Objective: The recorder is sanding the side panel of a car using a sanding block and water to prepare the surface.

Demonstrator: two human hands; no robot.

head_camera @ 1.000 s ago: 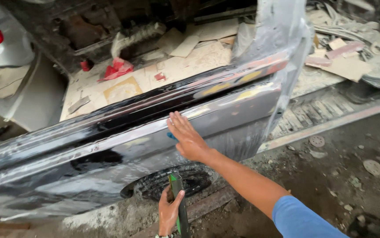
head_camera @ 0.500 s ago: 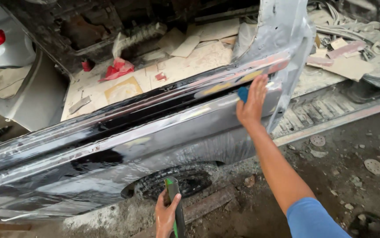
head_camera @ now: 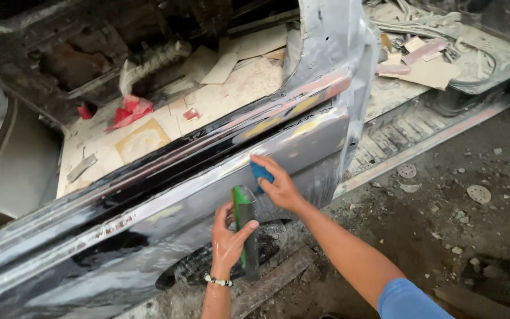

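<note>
- Head view, right hand (head_camera: pixel 278 188): its fingers (head_camera: pixel 262 160) lie flat and spread against the wet car body panel (head_camera: pixel 166 218), pressing a small blue pad (head_camera: pixel 261 172) onto the metal. Only the pad's upper edge shows, under the palm and just below the fingertips.
- Head view, left hand (head_camera: pixel 228 239): fingers curled around a green-and-grey block-shaped tool (head_camera: pixel 245 230), thumb across its front. The tool stands upright, its green top just beside the heel of the right hand and close to the panel; I cannot tell whether it touches the metal.
- How far along, as a judgement: the panel looks rubbed down in patches. Bare grey metal and yellowish filler show above and to the right of the right fingers, along the raised sill line (head_camera: pixel 302 109). Left of the fingers, glossy black paint remains in broad streaks, so much of the surface appears unworked.
- The whole panel glistens with water, and the stretch directly under the fingers looks dull and smooth.
- Beyond the fingers, the stripped car floor (head_camera: pixel 148 142) holds cardboard pieces and a red rag (head_camera: pixel 129 110); round sanding discs (head_camera: pixel 478 193) lie on the dirt ground to the right.
</note>
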